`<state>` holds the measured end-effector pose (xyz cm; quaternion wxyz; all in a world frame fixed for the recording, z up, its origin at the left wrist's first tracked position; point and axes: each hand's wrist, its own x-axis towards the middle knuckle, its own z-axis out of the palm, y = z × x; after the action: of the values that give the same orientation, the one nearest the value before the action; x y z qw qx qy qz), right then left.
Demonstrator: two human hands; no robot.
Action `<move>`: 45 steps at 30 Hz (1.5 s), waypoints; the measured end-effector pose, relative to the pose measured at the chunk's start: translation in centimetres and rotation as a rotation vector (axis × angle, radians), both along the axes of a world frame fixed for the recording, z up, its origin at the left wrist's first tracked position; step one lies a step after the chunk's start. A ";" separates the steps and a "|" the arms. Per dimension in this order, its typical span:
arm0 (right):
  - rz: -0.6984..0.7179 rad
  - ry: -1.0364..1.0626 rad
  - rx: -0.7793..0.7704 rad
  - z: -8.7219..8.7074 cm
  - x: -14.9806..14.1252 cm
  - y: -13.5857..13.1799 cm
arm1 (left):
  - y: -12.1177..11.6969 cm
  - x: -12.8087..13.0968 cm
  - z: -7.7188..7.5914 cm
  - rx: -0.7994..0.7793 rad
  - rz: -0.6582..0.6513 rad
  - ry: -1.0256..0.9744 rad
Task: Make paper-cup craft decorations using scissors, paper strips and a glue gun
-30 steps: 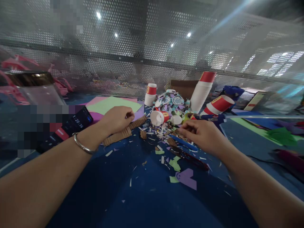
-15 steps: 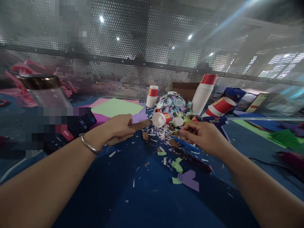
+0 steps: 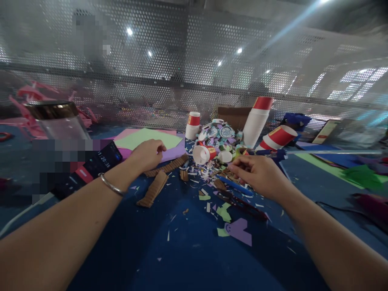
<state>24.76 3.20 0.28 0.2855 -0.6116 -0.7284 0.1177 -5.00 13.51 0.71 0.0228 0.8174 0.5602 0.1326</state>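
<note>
My left hand (image 3: pixel 147 154) rests on the blue table with its fingers curled, at the near end of a long corrugated cardboard strip (image 3: pixel 169 165). What it grips, if anything, is hidden. A shorter cardboard strip (image 3: pixel 153 189) lies loose just in front of that hand. My right hand (image 3: pixel 257 173) hovers palm down over the paper scraps (image 3: pixel 209 173), its fingers pinched together near small brown bits. A blue pen (image 3: pixel 235 184) lies under it.
Red and white paper cups (image 3: pixel 257 125) stand and lie around a heap of printed round discs (image 3: pixel 220 133). Green and purple sheets (image 3: pixel 148 139) lie at the left. A phone (image 3: pixel 100 161) and a glass jar (image 3: pixel 57 119) sit far left. A mesh panel backs the table.
My left hand shifted slightly back and left. The shorter cardboard strip that lay under it now lies free on the table in front of it. My right hand barely moved.
</note>
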 end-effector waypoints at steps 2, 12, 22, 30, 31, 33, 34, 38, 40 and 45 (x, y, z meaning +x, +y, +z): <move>0.000 0.031 -0.008 0.0 0.0 0.0 | 0.2 0.0 -0.6 0.047 0.006 -0.014; -0.036 0.057 0.040 0.2 0.6 0.3 | -2.3 5.0 -0.7 0.153 -0.254 -0.078; -0.029 0.091 0.021 0.0 0.9 0.6 | 0.0 11.0 -0.8 0.019 -0.216 -0.297; -0.061 0.125 0.096 0.5 1.6 0.8 | -0.9 10.3 0.6 -0.390 -0.269 -0.751; -0.064 0.130 0.108 0.5 1.6 0.8 | -1.4 10.1 0.7 -0.457 -0.285 -0.798; -0.060 0.144 0.124 0.4 1.4 0.8 | -2.2 9.8 0.8 -0.557 -0.290 -0.885; -0.052 0.152 0.127 0.4 1.2 0.8 | -2.5 9.7 0.8 -0.592 -0.284 -0.924; 0.002 0.191 0.123 0.0 0.5 0.6 | -2.8 9.4 0.4 -0.683 -0.262 -1.044; 0.022 0.222 0.124 -0.2 0.2 0.5 | -2.8 9.5 0.2 -0.708 -0.263 -1.081; 0.080 0.362 0.115 -0.4 -0.1 0.5 | -3.5 9.9 -0.4 -0.708 -0.292 -1.157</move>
<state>24.61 3.70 -0.17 0.4413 -0.5336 -0.6945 0.1954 4.91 9.97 0.35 0.6008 0.6257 0.3519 0.3518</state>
